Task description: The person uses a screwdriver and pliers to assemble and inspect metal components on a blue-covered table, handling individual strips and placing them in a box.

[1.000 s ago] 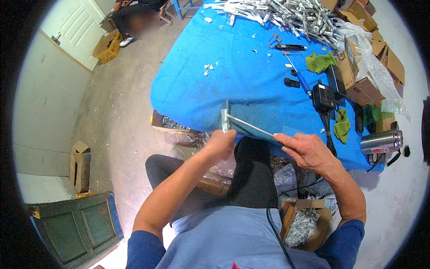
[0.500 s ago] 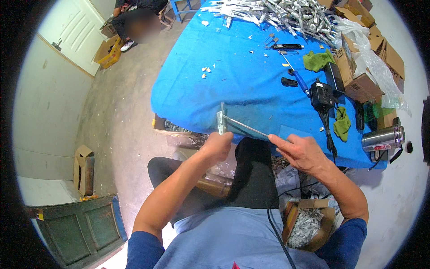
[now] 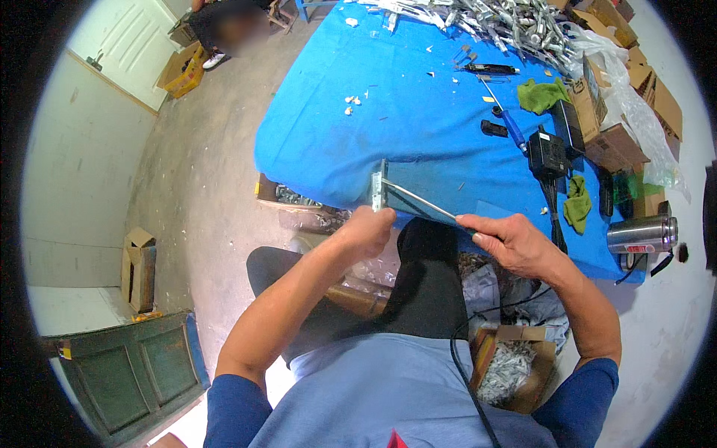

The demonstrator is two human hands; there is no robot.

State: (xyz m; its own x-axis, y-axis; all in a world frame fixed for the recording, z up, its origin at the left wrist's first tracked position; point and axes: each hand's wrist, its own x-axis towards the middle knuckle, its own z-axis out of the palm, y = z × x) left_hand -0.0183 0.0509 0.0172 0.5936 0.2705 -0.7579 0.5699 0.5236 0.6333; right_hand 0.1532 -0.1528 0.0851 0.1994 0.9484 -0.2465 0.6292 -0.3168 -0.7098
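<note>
By the left hand (image 3: 370, 233), 1 strip (image 3: 377, 192) is gripped at the table's (image 3: 321, 127) near edge; by the right hand (image 3: 514, 243), a rod (image 3: 422, 200) is held, its tip at the strip; this piece seems unfinished; whether the heap (image 3: 493, 26) is done or waiting cannot be told.
</note>
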